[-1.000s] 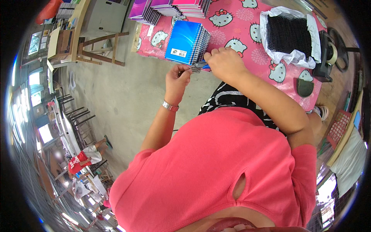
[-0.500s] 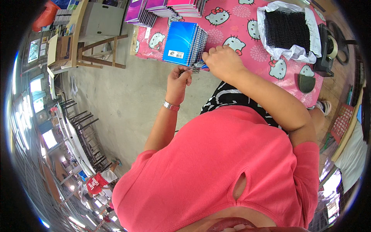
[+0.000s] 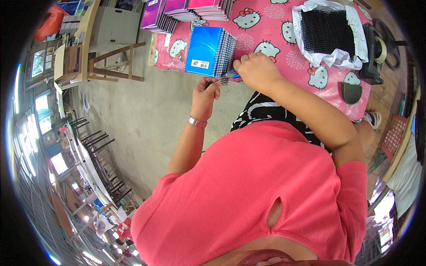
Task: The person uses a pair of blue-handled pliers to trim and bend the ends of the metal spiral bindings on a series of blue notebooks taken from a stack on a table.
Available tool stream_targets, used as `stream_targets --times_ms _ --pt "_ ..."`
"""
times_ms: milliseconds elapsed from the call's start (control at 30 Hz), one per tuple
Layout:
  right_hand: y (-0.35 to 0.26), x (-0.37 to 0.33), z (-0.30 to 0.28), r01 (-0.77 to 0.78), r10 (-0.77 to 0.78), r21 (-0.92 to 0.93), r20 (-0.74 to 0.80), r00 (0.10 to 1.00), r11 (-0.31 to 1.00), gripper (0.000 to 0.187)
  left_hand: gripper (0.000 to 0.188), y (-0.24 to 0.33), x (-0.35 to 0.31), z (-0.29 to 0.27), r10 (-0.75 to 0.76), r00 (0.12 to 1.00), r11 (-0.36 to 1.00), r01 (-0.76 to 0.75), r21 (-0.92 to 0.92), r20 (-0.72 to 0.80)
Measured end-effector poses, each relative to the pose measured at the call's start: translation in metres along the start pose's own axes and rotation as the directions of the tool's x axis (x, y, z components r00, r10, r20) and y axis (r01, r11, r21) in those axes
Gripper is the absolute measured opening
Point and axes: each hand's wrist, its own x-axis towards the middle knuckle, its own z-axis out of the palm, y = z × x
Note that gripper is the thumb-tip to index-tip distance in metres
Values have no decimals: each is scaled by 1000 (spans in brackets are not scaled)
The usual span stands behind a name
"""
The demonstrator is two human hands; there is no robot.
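A short length of black binding wire (image 3: 224,81) is pinched between the fingers of my left hand (image 3: 205,96), just off the table's front edge. My right hand (image 3: 257,71) is closed round a blue-handled hand tool (image 3: 235,76), probably pliers or cutters; its jaws meet the wire and are too small to make out. Right behind my hands lies a stack of blue spiral notebooks (image 3: 204,49), wire bindings facing right. Black binding wires (image 3: 327,33) fill a box lined with white paper (image 3: 303,48) at the far right of the table.
More notebook stacks, purple (image 3: 153,15) and pink (image 3: 208,3), stand at the table's back left. A tape dispenser (image 3: 372,57) and a dark rounded pad (image 3: 351,93) lie on the right of the pink patterned tablecloth (image 3: 293,84). A wooden stand (image 3: 113,64) is beyond the floor to the left.
My hands stay together at the wire, with only a slight shift of the tool and wire. The view has moved a little. A person in red at the lower left has moved lower in view.
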Motion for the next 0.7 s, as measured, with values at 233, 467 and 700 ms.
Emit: stream_targets --times_ms 233,467,700 --pt "11 -2 18 115 -178 -173 -415 892 978 14 9 1 1 8 -39 999 990 40 -133 6" --pt "3 1 9 0 1 -19 31 1000 1000 14 9 -5 6 3 17 1000 995 -16 100 -11" --pt "16 -2 25 86 -139 -173 -323 936 981 15 7 -8 9 -2 -129 990 936 141 -324 58"
